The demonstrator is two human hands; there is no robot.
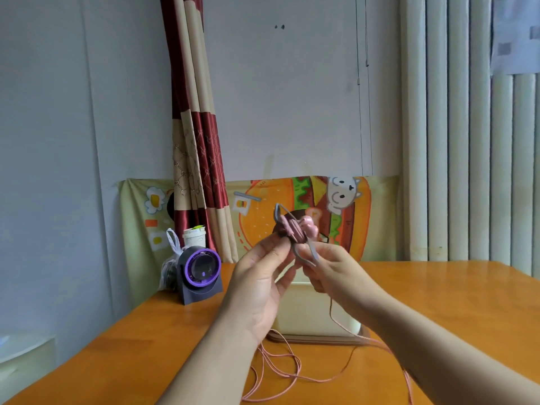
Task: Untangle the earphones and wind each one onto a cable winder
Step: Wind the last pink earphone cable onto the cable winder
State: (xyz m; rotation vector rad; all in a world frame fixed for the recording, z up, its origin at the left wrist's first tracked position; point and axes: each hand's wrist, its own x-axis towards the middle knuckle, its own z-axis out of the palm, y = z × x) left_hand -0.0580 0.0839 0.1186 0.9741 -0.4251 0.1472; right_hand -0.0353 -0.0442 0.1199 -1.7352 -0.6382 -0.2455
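Both my hands are raised over the orange table (438,302). My left hand (260,276) pinches a dark cable winder (287,229) with pink earphone cable wound on it and pink earbuds (308,226) at its top. My right hand (336,273) holds the cable just below the winder, and a grey strap (312,252) runs down into its fingers. The rest of the pink cable (280,366) hangs down and lies in loose loops on the table between my forearms.
A cream box (315,311) stands on a brown tray behind my hands. At the back left are a purple-ringed black fan (201,270), a plastic bag (171,270) and a paper cup (194,236). A burger-print cloth and a curtain hang on the wall behind.
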